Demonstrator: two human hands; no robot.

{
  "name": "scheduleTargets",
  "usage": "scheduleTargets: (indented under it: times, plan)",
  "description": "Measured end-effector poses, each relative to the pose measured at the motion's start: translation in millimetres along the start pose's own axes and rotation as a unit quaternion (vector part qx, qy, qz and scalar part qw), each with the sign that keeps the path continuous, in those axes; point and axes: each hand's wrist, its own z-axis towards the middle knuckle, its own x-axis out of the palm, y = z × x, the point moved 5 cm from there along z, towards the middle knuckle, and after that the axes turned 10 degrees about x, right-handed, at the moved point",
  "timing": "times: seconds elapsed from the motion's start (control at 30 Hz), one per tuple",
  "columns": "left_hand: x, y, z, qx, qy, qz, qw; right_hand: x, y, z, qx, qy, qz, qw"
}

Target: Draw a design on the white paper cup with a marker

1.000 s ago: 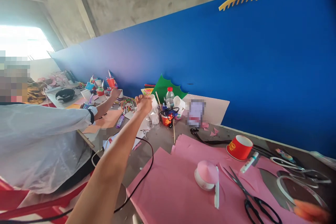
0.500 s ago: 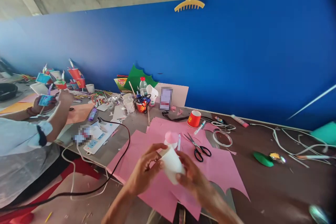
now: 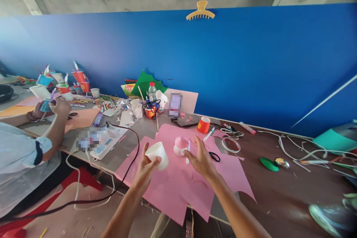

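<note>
White paper cup (image 3: 157, 155) sits tilted in the left hand (image 3: 145, 171), thumb and fingers closed on its side, above the pink paper sheets (image 3: 167, 189). The right hand (image 3: 203, 160), fingers spread, hovers near a pink cone (image 3: 181, 142) on what seems a tape roll (image 3: 179, 151).

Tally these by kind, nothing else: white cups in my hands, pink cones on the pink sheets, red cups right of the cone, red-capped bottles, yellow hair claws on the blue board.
White cup, in the left hand: 1
Pink cone: 1
Red paper cup: 1
Red-capped clear bottle: 1
Yellow hair claw: 1
Total: 5
</note>
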Motion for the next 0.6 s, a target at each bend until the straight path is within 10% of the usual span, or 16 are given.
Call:
scheduleTargets:
  times: [0.37, 0.6]
  plan:
    - [-1.2, 41, 30, 0.023, 0.006, 0.057, 0.998, 44, 7, 68, -0.070, 0.018, -0.144, 0.987]
    - [-5.8, 55, 9, 0.023, 0.068, 0.100, 0.992, 119, 109, 138, -0.168, 0.079, -0.109, 0.976]
